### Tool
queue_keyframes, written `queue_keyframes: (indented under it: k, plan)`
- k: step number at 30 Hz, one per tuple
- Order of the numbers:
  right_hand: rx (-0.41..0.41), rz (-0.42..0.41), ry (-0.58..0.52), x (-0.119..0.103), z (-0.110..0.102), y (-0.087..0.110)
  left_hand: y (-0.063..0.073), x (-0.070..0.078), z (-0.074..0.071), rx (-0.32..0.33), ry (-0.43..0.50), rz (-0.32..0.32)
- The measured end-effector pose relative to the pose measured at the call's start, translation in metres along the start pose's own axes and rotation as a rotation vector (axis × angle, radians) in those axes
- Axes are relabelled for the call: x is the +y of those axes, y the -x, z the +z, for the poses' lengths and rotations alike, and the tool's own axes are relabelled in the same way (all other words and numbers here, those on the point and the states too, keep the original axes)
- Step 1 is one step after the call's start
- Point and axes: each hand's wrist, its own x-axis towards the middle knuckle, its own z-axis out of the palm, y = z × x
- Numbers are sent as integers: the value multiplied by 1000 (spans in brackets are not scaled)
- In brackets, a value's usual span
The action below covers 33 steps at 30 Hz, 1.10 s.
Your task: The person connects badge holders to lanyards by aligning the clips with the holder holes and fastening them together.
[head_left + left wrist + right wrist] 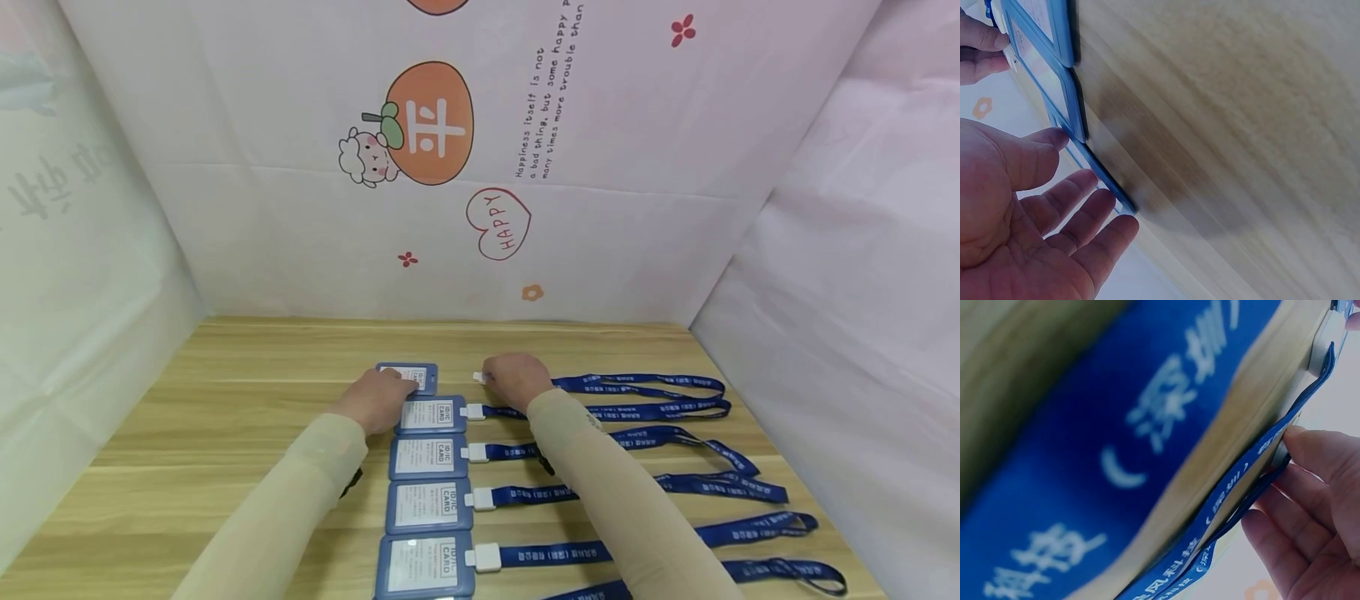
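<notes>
The farthest blue ID card holder (427, 379) lies flat at the back of a column of similar holders. My left hand (375, 400) is over its left part, fingertips touching it, and in the left wrist view the fingers (1100, 250) are nearly straight. To the right, my right hand (517, 379) pinches the white clip (478, 377) end of a blue lanyard (637, 382) between thumb and fingers. A gap separates this clip from the farthest holder. In the right wrist view the lanyard strap (1229, 490) runs away from the pinch.
Several nearer card holders (429, 457) line up toward me, each with a white clip (483, 498) and blue lanyard (720, 487) stretching right. My right forearm crosses above some straps. White printed sheets (300, 233) wall the wooden table (285, 350) at the back and sides.
</notes>
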Motion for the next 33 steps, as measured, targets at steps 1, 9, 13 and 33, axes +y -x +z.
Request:
queue_keyframes:
  k: [1, 9, 13, 33]
  plan:
    - [-1, -3, 3, 0, 0, 0, 0, 0, 0, -1, 1, -2]
    - [-30, -20, 12, -4, -4, -1, -2, 3, 2, 7, -20, 20]
    - [-42, -19, 15, -6, -4, -2, -2, 4, 2, 5, 1, 17]
    - [-38, -32, -22, -15, 2, -10, -5, 8, 6, 1, 7, 14]
